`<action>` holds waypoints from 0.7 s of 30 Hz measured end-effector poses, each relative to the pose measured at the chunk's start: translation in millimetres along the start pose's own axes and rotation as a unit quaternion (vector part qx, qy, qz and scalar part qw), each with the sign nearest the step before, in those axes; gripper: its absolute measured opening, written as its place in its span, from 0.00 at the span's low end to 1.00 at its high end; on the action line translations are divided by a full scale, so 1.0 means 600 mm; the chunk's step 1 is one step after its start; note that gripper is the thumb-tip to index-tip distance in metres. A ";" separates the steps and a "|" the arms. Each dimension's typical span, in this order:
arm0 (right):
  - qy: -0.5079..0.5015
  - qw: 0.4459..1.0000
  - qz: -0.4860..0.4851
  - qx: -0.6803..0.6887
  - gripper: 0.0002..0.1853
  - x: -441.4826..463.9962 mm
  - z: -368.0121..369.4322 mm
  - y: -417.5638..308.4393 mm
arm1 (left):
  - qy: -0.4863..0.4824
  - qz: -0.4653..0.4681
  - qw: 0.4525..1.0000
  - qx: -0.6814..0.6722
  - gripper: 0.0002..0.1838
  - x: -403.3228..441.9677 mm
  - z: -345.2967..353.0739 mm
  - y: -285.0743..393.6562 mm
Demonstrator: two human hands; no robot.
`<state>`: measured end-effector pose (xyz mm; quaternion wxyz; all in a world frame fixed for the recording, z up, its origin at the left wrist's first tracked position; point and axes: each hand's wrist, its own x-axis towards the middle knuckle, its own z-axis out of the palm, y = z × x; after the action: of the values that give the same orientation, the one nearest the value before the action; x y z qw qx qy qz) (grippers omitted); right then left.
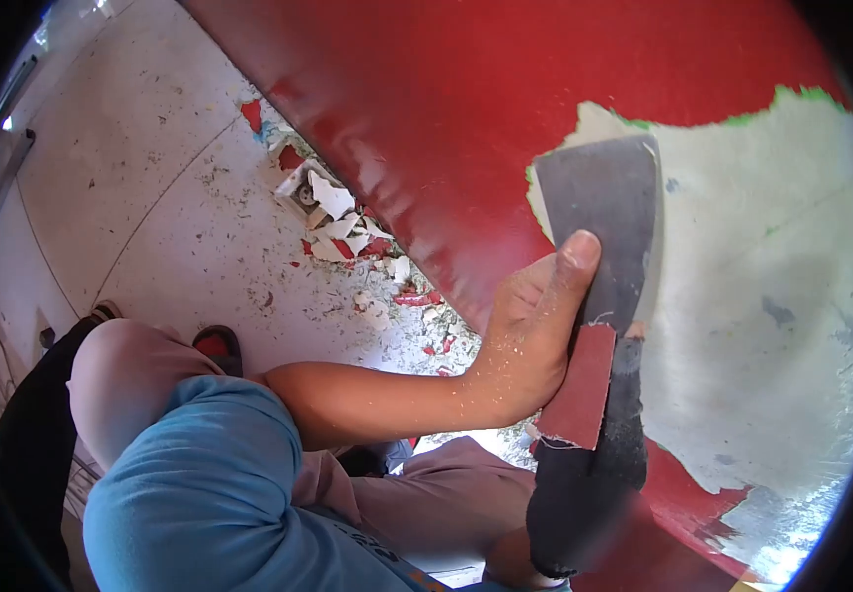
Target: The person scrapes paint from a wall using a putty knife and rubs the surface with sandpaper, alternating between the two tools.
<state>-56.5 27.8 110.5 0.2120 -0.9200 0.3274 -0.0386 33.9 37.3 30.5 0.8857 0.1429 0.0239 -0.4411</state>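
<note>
We count one scraper (599, 212), the only tool in our view, and two hands upon it. It is held over the upper left part of one large pale patch (742, 286), near the ragged border where the red covering (426, 109) begins. Its broad blade end points toward the top of the view, away from our lap; its long axis runs almost straight up and down the view, the top leaning slightly left. We cannot tell whether the blade touches the surface beneath it.

Our left hand (537, 321) is bare, with its single visible thumb laid flat along the blade's face and the other fingers curled largely out of sight, so it has hold of the blade's narrower portion. Our right hand (589, 474) wears one black glove and is wrapped about the handle end, one finger stretched up along the tool; the handle inside that grip is hidden from us. One reddish strip (580, 390) with frayed edges lies against the scraper, between the two hands.

On the floor (101, 148) beside the red edge we find one small square box (300, 192) with a round dark part in it. White and red scraps (337, 232) lie around it, too many and too overlapped for us to count. We see one dark sandal (217, 347) with a red inside, near our knee.
</note>
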 end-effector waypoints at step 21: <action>0.039 0.998 -0.050 0.020 0.26 -0.011 0.033 -0.019 | 0.023 0.037 0.995 0.090 0.28 0.000 -0.004 0.020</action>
<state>-50.7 46.9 97.4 0.2150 -0.9287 0.2878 -0.0919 43.3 44.7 30.7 0.8843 0.2326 -0.0009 -0.4048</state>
